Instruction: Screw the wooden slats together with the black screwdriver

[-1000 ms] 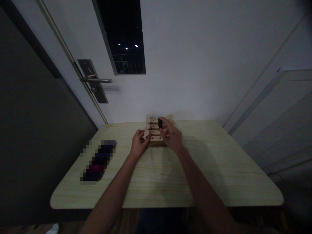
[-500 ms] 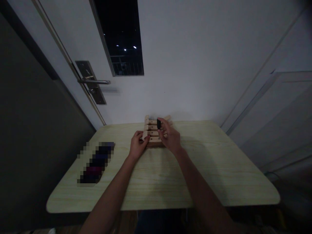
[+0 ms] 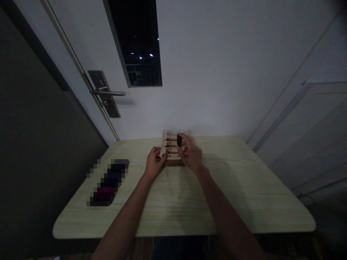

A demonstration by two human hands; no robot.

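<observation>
A small wooden rack-like frame [image 3: 172,149] with several parallel slats and dark holes stands at the far side of the table. My left hand [image 3: 155,161] is closed round its near left corner, thumb on the front slat. Above the slats, toward the right, my right hand [image 3: 192,156] pinches a small black rectangular piece [image 3: 179,140] upright between thumb and fingers. What kind of piece it is I cannot make out. My right hand hides much of the frame's right side, and whether it touches the slats is unclear.
The pale wood-grain table [image 3: 173,216] has rounded near corners and backs onto a white door [image 3: 217,65] with a metal handle [image 3: 111,93]. A pixelated dark flat object [image 3: 110,183] lies on the table's left part.
The whole view has shifted slightly, so everything sits a little lower and to the right. Both hands keep nearly the same hold; the black piece stays pinched above the frame.
</observation>
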